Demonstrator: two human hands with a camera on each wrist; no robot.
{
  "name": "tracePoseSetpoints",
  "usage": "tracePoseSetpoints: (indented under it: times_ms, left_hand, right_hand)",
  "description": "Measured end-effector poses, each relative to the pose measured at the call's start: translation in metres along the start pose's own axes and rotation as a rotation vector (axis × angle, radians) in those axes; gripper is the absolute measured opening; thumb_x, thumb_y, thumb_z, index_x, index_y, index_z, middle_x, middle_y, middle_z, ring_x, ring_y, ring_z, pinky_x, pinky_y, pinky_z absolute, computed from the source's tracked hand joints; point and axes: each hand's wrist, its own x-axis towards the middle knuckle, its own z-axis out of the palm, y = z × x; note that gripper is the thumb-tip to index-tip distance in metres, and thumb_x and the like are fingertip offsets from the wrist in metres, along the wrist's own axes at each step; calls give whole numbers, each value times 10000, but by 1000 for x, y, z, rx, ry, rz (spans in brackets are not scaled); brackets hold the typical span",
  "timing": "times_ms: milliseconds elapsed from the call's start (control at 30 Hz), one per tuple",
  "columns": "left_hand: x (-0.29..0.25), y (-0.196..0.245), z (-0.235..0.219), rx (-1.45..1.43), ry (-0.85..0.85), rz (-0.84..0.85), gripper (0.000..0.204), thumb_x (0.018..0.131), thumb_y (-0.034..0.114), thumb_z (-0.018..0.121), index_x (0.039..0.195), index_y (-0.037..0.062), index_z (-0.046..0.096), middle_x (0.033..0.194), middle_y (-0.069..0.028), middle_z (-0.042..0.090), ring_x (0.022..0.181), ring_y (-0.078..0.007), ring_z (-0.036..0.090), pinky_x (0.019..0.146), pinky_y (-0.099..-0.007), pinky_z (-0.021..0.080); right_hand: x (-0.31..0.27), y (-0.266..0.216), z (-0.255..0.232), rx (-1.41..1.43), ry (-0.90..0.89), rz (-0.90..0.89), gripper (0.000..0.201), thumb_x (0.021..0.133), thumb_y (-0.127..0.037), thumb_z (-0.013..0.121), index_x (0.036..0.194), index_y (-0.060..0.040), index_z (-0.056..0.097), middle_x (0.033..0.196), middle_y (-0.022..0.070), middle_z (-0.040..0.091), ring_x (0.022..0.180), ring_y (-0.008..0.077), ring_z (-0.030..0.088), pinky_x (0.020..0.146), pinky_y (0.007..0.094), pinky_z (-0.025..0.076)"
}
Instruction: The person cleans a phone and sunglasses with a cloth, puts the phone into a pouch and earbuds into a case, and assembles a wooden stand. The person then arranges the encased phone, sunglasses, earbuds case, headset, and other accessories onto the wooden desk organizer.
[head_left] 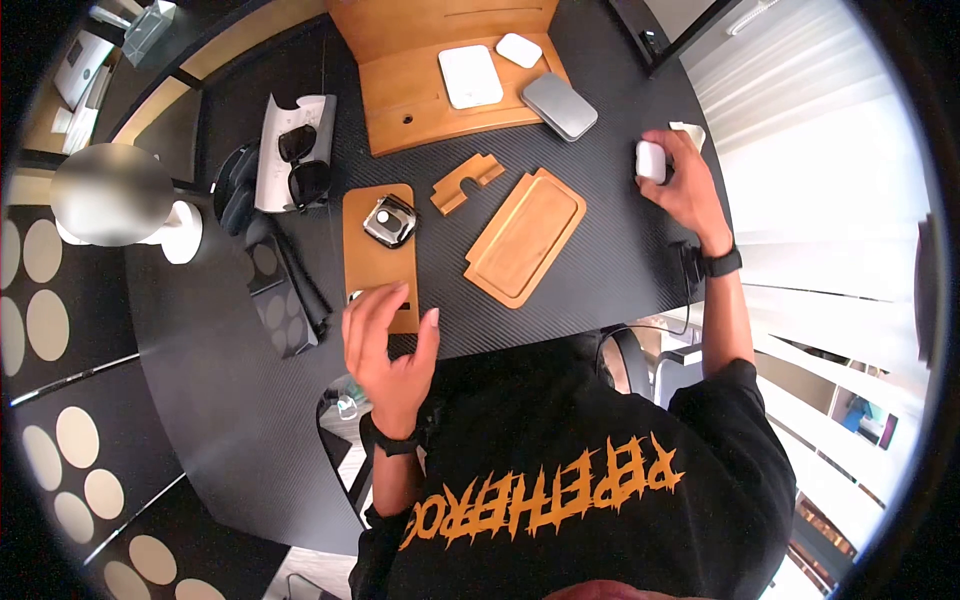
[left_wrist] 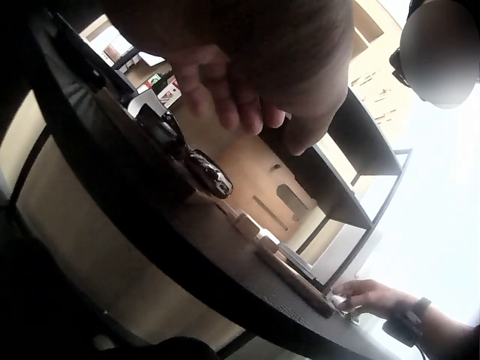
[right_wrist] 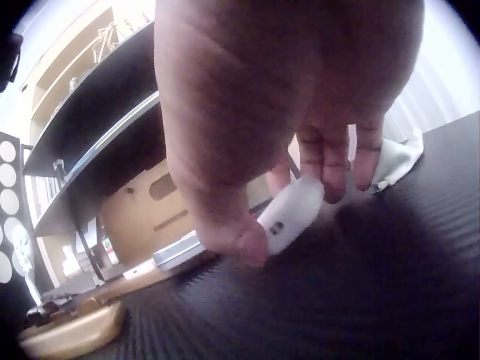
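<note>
My right hand [head_left: 690, 190] pinches a small white earbuds case [head_left: 650, 160] between thumb and fingers at the right side of the desk. In the right wrist view the case [right_wrist: 294, 214] shows a small dark port on its end, low over the black surface. My left hand [head_left: 388, 350] holds nothing; its fingers are loosely bent over the near end of a brown board [head_left: 380, 268]. A dark, shiny watch-like device [head_left: 390, 221] sits on that board. Beside it lie a notched wooden piece [head_left: 468, 183] and a shallow wooden tray [head_left: 525, 240].
A wooden stand [head_left: 395, 90] at the back carries a white square box [head_left: 470, 77], a smaller white case [head_left: 519, 50] and a grey tin [head_left: 560, 106]. Sunglasses [head_left: 304, 168] and black straps lie left. A crumpled white cloth [right_wrist: 401, 161] lies beyond my right fingers.
</note>
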Motion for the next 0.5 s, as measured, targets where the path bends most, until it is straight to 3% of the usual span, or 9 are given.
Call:
tracePoseSetpoints:
  times_ms: [100, 133, 233, 267, 367, 500]
  left_hand:
    - [0, 3, 2, -23, -45, 19, 386, 788, -5, 856, 1155, 9, 737, 1168, -158, 738, 1087, -344, 683, 990, -438, 523]
    - [0, 6, 5, -54, -58, 12, 376, 792, 2, 857, 1149, 8, 740, 1165, -158, 739, 1077, -341, 689, 983, -430, 528]
    - [2, 12, 16, -117, -78, 8, 383, 780, 37, 884, 1139, 17, 754, 1130, -137, 754, 1013, -333, 715, 893, -417, 572]
    - [3, 14, 18, -129, -128, 42, 378, 784, 47, 883, 1137, 18, 753, 1129, -136, 753, 1012, -336, 715, 890, -419, 574]
    - [3, 18, 24, -154, -220, 78, 362, 799, 75, 878, 1133, 23, 749, 1126, -135, 749, 1011, -342, 716, 889, -421, 578]
    - [0, 21, 26, -186, -269, 85, 363, 807, 78, 875, 1144, 30, 747, 1108, -137, 747, 994, -339, 717, 860, -403, 584]
  right_hand:
    - [-9, -6, -4, -79, 95, -94, 659, 737, -162, 840, 1361, -76, 645, 1303, 153, 644, 1189, 384, 655, 1006, 432, 546]
    - [-6, -8, -2, -89, 148, -139, 707, 754, -240, 891, 1388, -64, 632, 1352, 151, 647, 1218, 376, 652, 1023, 436, 542]
    - [10, -37, 6, 50, 226, -93, 785, 749, -341, 939, 1405, -45, 625, 1352, 167, 657, 1231, 366, 652, 1032, 444, 538]
    - [18, -35, 15, 31, 270, -140, 832, 737, -440, 949, 1397, -35, 643, 1304, 170, 690, 1209, 353, 669, 1020, 441, 543]
    - [41, -53, 40, 37, 264, -140, 805, 753, -467, 931, 1376, -29, 670, 1261, 174, 712, 1189, 341, 686, 1007, 430, 548]
    - [62, -56, 68, 37, 229, -103, 666, 739, -425, 932, 1244, -27, 756, 1106, 161, 736, 1043, 320, 728, 939, 412, 569]
